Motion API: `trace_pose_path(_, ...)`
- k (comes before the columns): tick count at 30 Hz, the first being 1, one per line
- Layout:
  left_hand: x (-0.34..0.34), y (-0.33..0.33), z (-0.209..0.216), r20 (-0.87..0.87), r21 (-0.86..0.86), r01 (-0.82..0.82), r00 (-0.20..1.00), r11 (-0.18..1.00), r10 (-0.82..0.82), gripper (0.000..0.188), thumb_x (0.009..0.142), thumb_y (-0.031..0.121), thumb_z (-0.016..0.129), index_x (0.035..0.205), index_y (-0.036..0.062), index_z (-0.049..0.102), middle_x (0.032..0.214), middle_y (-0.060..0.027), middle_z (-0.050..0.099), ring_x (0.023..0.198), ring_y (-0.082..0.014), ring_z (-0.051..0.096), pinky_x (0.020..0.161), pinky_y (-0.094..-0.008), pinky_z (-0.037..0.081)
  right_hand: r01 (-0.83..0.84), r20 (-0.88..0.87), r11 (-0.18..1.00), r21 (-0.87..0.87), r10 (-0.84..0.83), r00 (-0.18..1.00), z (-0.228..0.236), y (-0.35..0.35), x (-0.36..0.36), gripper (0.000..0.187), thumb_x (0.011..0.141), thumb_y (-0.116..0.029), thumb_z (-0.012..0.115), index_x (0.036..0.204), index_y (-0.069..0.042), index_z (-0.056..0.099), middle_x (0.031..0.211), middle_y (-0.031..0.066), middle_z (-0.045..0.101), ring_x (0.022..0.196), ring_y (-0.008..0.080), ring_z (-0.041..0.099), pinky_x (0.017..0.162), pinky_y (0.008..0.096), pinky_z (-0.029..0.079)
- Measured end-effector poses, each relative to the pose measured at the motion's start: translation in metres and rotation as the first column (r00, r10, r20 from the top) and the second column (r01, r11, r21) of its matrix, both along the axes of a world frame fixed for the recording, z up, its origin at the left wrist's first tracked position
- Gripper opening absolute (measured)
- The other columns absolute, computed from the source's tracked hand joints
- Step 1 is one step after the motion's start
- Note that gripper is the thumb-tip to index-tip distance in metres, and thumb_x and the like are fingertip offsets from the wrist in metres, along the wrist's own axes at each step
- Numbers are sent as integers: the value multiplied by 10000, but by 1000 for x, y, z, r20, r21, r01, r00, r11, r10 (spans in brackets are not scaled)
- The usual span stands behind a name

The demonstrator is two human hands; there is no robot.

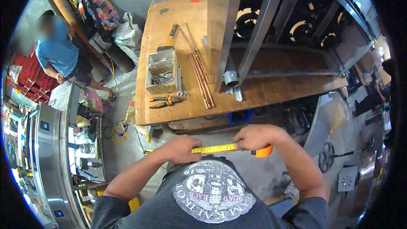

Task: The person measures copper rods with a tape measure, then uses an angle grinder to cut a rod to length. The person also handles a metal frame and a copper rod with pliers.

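Wooden table [157,29], 1 hammer [170,40], box [163,89], pliers [169,100], copper rods [199,76]

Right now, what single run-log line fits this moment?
left hand: grip on yellow tape blade | right hand: grip on blade near orange case | wooden bench: box of metal parts, pliers, hammer, copper-coloured rods

The desk [190,12] is smooth, low-sheen wood. On it stand a dull paperboard-looking box [163,88], smooth copper-coloured metal rods [198,79] and a satin grey metal frame [260,29]. Before the desk: a smooth orange plastic tape measure [263,151], a matt cloth shirt [161,212].
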State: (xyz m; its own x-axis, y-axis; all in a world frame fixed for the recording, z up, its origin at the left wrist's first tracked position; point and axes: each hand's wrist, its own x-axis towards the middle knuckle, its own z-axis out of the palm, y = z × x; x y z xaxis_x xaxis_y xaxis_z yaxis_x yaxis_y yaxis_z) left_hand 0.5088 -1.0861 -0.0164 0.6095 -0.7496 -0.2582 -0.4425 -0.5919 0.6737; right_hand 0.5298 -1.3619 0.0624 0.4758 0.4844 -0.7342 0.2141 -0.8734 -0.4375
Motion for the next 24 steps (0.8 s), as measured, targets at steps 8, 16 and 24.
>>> trace_pose_path(8,-9,3,-24,-45,24,8,999,1000,-7,329,792,353,634,904,44,651,827,-232,637,825,-427,618,749,-504,482,-77,99,997,26,74,992,-5,8,-13,343,874,-287,496,1024,-35,674,987,234,666,961,419,624,849,487,487)
trace_pose_path(16,-5,15,-51,91,441,26,993,897,-73,326,740,348,661,936,88,683,841,-175,673,818,-384,657,691,-509,524,-10,71,1000,8,9,997,-30,5,-20,383,883,-303,500,1119,-49,662,1090,232,652,1020,410,615,905,476,481)
trace_pose_path(24,-26,107,-113,62,550,-151,988,821,140,299,702,321,674,835,56,716,819,-175,692,797,-373,672,697,-490,538,48,-72,999,-8,-48,996,-90,-43,-23,308,885,-292,578,993,-22,681,823,121,672,725,206,638,679,357,514)
